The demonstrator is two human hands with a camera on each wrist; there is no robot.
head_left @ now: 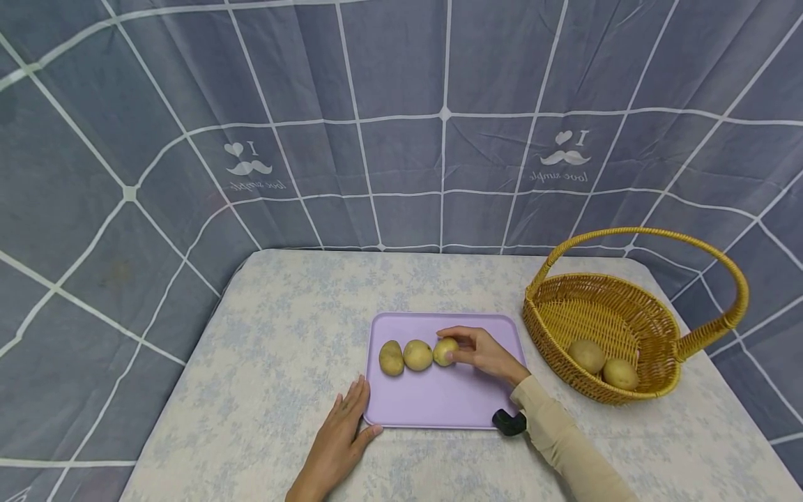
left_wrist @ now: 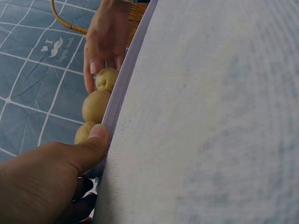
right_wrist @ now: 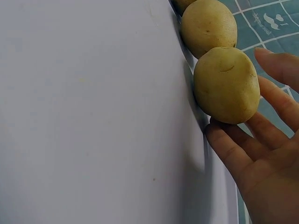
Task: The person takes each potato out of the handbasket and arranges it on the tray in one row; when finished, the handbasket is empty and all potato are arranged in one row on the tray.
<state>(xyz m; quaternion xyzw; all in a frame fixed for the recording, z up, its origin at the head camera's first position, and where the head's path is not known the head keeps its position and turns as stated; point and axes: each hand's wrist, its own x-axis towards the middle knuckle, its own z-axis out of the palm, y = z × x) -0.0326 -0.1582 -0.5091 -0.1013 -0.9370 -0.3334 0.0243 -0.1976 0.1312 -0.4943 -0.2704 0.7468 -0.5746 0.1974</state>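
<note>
Clearly, curtain (head_left: pixel 401 153): two prints showed in mirror image, each an "I" beside a heart, a moustache below, then "love simple"; the wrist views were too blurred for the small lettering.
Potato (right_wrist: pixel 226 86): rightmost of three, it sat on the tray (head_left: pixel 433 401) within the right grip's reach; it looked nearly round, so its long axis could not be told.
Middle potato (head_left: pixel 417 355): roundish, just beside both neighbours.
Left potato (head_left: pixel 392 358): long axis far to near, across the row.
Row: side to side, along the tray's long sides.
Right grip (head_left: pixel 479 352): fingers spread about the potato, thumb apart from it in the right wrist view.
Left grip (head_left: pixel 339 436): spread round the tray's near left corner, fingers along the left rim, thumb by the near one.
Basket (head_left: pixel 590 324): right of the tray on the worktop (head_left: pixel 301 335), two more potatoes (head_left: pixel 587 356) inside, handle (head_left: pixel 633 230) arched overhead.
Sleeve (head_left: pixel 558 439): beige, on the right forearm.
</note>
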